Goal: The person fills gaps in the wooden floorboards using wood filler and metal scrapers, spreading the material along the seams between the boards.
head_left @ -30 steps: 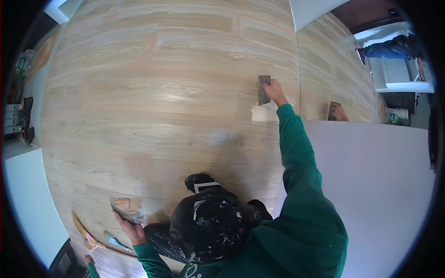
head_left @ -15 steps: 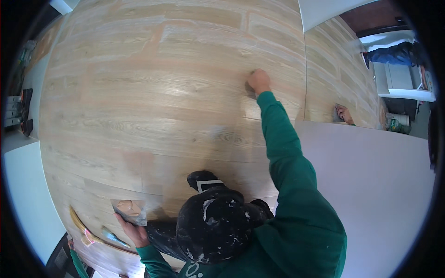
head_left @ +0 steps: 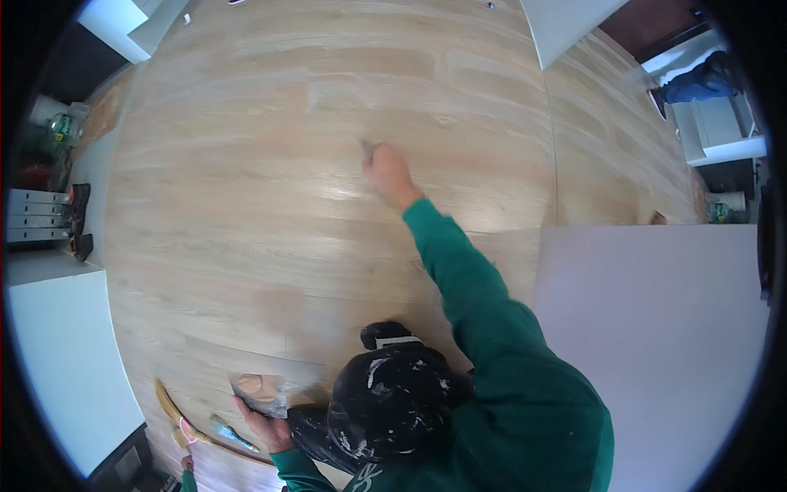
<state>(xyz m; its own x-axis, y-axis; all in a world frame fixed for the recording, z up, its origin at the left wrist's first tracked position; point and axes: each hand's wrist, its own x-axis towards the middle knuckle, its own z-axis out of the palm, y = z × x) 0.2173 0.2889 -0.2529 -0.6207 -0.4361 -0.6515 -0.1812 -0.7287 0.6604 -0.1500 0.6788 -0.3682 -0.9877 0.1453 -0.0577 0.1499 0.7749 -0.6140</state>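
My right hand [head_left: 388,170] is closed round a small scraper [head_left: 366,149], held against the wood-look floor [head_left: 213,189] ahead of me. Most of that tool is hidden by the fingers. Low on the left, my left hand [head_left: 267,428] grips a square grey metal plate [head_left: 278,403] beside my knee. A smooth lump of tan filler [head_left: 256,384] lies on the plate. Pale streaks and pinkish-tan smears mark the floor around the right hand.
Near my left hand lie a straw brush [head_left: 168,400] with a pink tie and a blue paintbrush [head_left: 223,428]. A white cabinet [head_left: 65,353] stands left, with shoes [head_left: 79,213] beyond it. At right are a pale panel [head_left: 648,328] and a mirror surface [head_left: 602,156].
My right hand has swept left across the floor with the scraper. The whole view has shifted a little; my left hand still holds the plate by my knee.
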